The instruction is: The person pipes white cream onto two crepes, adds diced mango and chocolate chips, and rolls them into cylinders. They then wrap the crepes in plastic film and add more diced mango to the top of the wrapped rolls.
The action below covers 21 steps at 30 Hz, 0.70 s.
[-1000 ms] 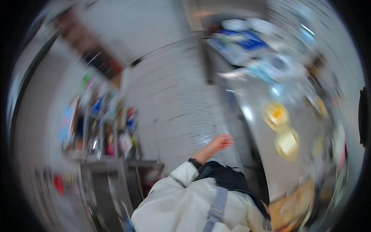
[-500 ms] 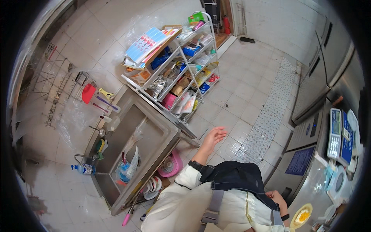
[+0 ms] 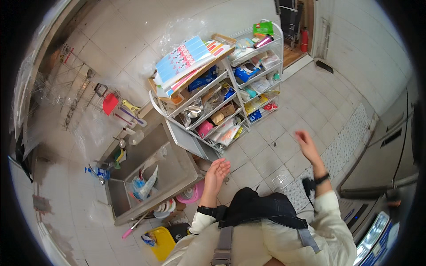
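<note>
Standing near the left hand [image 3: 215, 175] is a grey metal sink [image 3: 179, 172].

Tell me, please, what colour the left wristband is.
The left wristband is black, best seen in the head view.

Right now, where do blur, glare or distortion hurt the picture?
Head view, rim: corners go black and the cabinet bends with the fisheye; head view, lower right: the scale looks smeared and washed pale; head view, elsewhere: left hand, sink and rack fairly sharp, right hand slightly softer.
</note>
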Available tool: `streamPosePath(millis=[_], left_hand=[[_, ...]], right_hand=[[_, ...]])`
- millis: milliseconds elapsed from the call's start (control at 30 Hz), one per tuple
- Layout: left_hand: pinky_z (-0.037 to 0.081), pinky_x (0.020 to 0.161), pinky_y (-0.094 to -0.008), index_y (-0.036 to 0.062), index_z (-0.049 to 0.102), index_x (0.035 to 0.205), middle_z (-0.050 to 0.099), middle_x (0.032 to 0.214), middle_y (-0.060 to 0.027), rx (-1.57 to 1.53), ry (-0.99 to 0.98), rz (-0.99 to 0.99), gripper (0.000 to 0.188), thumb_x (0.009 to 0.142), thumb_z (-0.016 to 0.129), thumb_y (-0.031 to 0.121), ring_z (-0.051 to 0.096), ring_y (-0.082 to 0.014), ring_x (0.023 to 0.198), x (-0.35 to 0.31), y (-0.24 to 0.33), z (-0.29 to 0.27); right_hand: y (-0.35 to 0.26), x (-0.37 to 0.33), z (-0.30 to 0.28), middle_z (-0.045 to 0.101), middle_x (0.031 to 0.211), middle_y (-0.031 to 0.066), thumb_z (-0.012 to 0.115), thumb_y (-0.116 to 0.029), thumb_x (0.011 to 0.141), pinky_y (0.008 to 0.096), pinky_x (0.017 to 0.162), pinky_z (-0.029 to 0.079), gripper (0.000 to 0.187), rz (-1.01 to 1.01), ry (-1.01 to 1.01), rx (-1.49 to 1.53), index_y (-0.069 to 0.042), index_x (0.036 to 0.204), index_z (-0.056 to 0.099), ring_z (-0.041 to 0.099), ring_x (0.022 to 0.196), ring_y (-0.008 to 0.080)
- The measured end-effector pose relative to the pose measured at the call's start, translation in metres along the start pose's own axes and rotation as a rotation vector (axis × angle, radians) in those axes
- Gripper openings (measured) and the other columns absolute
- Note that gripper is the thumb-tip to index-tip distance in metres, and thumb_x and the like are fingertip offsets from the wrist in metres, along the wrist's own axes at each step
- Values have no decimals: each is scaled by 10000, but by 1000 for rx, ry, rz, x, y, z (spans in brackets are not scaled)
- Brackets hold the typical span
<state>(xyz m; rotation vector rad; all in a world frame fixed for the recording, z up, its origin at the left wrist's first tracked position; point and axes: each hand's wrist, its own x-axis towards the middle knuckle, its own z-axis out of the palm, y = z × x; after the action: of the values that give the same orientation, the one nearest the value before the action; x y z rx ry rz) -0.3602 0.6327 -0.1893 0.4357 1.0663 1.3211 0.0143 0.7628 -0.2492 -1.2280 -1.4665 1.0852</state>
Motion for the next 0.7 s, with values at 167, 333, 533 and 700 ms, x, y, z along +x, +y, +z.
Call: streamPosePath(millis=[167, 333, 533, 700], left_hand=[[458, 898, -326, 32, 517, 1177, 623, 1082, -117, 13, 119, 100, 303, 972, 399, 221, 596, -203, 984, 24, 8, -6], [434, 888, -325, 54, 520, 1167, 620, 1046, -86, 81, 243, 269, 322, 968, 443, 295, 581, -188, 997, 51, 6, -31], [386, 975, -357, 52, 470, 1250, 577, 1194, -126, 20, 349, 266, 410, 975, 406, 350, 539, -225, 1106, 54, 24, -31], [258, 1114, -413, 31, 321, 1406, 360, 1431, -207, -260, 166, 448, 548, 987, 336, 385, 336, -312, 1343, 87, 90, -5]], right_hand=[[-69, 194, 143, 554, 1143, 161, 466, 8, 842, 335, 933, 445, 359, -441, -204, 14, 4, 1199, 509, 559, 1089, 269], [-101, 327, 252, 545, 1101, 276, 501, -55, 803, 431, 911, 449, 378, -649, -101, -327, 80, 1155, 514, 546, 1021, 407], [-77, 433, 303, 496, 1337, 142, 572, -252, 822, 435, 1035, 352, 536, -869, 53, -893, -120, 1331, 470, 466, 1207, 362], [-94, 449, 331, 509, 1208, 113, 538, -295, 889, 410, 930, 311, 437, -568, -222, -934, -129, 1283, 445, 434, 1085, 292]])
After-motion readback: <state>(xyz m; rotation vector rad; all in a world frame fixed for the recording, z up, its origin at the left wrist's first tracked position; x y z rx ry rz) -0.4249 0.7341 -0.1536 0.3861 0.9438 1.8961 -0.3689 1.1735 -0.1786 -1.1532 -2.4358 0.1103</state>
